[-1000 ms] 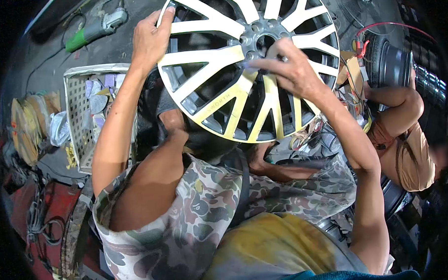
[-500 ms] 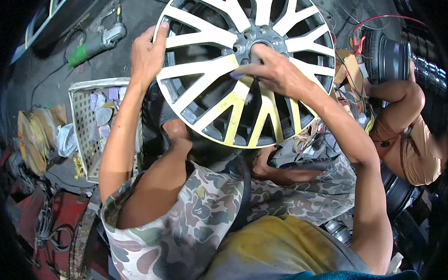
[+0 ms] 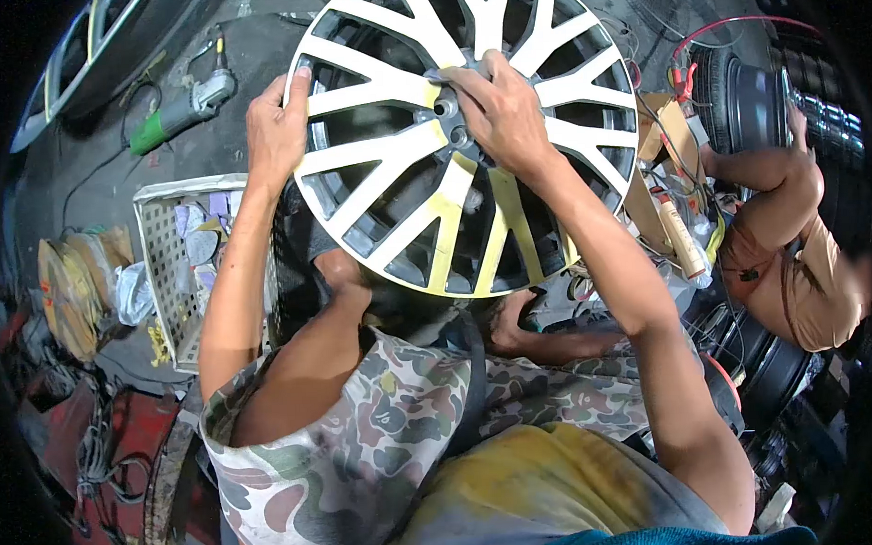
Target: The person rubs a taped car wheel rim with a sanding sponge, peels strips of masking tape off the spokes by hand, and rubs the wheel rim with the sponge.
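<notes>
A large multi-spoke alloy wheel rim [image 3: 394, 170] is tilted up in front of me above my lower legs. Its spokes are pale, with a yellow tint on the lower ones, and the recesses between them are dark grey. My left hand [image 3: 279, 129] is closed on the rim's left edge, thumb on the front face. At the hub, my right hand [image 3: 507, 116] presses a small grey-purple sanding pad [image 3: 441, 77] to the inner end of a spoke. Its fingers are bent, and most of the pad is hidden under them.
A white plastic basket [image 3: 157, 273] with purple and grey pad pieces stands at left. Behind it lies a green-and-silver angle grinder [image 3: 185, 108] with a cord. Another person's bent leg [image 3: 774, 179] shows at right, by a dark wheel [image 3: 737, 99]. A bottle [image 3: 682, 235] and cables lie nearer.
The wheel rim has turned anticlockwise and shifted slightly left and down, with my left hand moving along. My right hand has moved up and left across the hub with the sanding pad.
</notes>
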The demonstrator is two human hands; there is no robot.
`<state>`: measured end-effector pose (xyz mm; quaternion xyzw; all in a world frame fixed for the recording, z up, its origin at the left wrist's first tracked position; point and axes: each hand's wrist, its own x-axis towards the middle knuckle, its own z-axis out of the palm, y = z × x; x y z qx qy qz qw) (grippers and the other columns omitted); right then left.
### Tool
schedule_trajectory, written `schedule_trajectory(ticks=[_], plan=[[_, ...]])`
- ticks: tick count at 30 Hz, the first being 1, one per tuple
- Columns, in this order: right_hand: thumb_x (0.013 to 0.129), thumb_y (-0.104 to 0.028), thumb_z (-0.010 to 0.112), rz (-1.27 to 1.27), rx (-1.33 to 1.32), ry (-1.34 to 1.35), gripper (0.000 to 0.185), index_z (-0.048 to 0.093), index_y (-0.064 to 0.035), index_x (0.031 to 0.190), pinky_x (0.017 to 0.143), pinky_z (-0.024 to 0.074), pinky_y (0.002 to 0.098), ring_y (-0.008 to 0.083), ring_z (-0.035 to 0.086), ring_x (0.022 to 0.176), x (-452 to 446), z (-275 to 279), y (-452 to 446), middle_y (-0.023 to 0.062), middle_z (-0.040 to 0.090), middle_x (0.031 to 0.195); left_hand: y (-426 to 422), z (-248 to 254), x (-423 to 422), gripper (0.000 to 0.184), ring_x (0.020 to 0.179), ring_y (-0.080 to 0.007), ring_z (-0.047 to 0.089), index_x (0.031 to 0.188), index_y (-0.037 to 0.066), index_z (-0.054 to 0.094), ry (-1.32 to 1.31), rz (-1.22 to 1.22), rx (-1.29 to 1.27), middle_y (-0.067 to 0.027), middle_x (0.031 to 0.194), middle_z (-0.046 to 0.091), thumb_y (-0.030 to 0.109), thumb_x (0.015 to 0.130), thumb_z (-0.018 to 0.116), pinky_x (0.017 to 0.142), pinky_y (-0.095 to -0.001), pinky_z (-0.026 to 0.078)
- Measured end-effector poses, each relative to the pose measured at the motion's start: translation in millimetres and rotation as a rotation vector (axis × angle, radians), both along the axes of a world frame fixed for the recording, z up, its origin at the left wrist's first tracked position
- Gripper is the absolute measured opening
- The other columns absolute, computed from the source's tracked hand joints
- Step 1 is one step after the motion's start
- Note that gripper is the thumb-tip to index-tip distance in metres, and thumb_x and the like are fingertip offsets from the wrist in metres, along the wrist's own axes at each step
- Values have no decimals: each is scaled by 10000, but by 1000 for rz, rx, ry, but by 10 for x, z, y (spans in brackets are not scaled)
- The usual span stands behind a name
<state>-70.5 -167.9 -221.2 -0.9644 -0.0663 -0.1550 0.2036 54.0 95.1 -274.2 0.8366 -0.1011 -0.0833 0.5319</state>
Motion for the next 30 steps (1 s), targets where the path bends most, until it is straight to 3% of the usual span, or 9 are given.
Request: schedule_trajectory(ticks=[3, 5, 8, 14, 17, 23, 25, 30], plan=[[843, -24, 708, 14, 56, -13, 309, 730, -76, 1147, 696, 485, 420, 313, 588, 808, 44, -15, 106, 140, 516, 891, -8, -16, -5, 420, 727, -152, 570, 1027, -23, 713, 18, -15, 27, -153, 735, 648, 375, 1039, 576, 710, -357, 478], [845, -18, 701, 23, 67, -24, 317, 734, -73, 1155, 681, 486, 408, 299, 587, 787, -27, 59, 79, 129, 512, 863, -36, 6, -33, 422, 702, -159, 555, 1017, -21, 716, -120, 38, -28, -152, 720, 641, 377, 1040, 576, 695, -365, 476], [866, -27, 677, -22, 113, -24, 325, 740, -87, 1179, 650, 484, 397, 270, 581, 739, -168, 65, -4, 107, 500, 836, -7, 65, -47, 425, 738, -157, 581, 1037, -19, 722, 9, 0, -13, -139, 761, 679, 379, 1042, 574, 722, -357, 484], [842, -13, 671, 29, -41, -42, 327, 724, -29, 1164, 693, 500, 433, 308, 596, 806, 153, -22, 114, 139, 505, 864, -6, 70, -18, 451, 783, -205, 631, 1056, -24, 720, 17, 13, 41, -166, 810, 704, 402, 1032, 572, 769, -371, 490], [844, -9, 652, 12, -14, 26, 338, 716, -33, 1175, 709, 504, 441, 320, 597, 802, -107, 66, 62, 150, 509, 876, -12, 85, -30, 450, 782, -217, 637, 1059, -26, 720, -19, 21, 45, -174, 814, 705, 398, 1030, 573, 770, -375, 491], [848, 3, 619, 18, -15, 12, 322, 708, -27, 1157, 777, 496, 452, 352, 598, 871, 169, 28, 200, 177, 518, 896, -2, 14, -12, 440, 777, -207, 634, 1082, -8, 729, 45, -9, 13, -174, 827, 710, 399, 1034, 571, 764, -374, 493], [857, -4, 622, 1, -10, 12, 321, 707, -36, 1164, 776, 497, 454, 361, 598, 869, 146, 56, 196, 180, 519, 900, 7, -62, 23, 451, 770, -182, 619, 1082, -23, 723, -106, 0, -5, -167, 837, 708, 400, 1034, 575, 748, -363, 492], [860, -10, 649, -20, 14, 42, 313, 709, -32, 1166, 741, 501, 465, 370, 606, 851, -22, 62, 131, 179, 536, 909, -2, 73, -14, 445, 792, -228, 654, 1076, -15, 726, 65, -20, 13, -198, 862, 714, 401, 1030, 575, 773, -377, 494]])
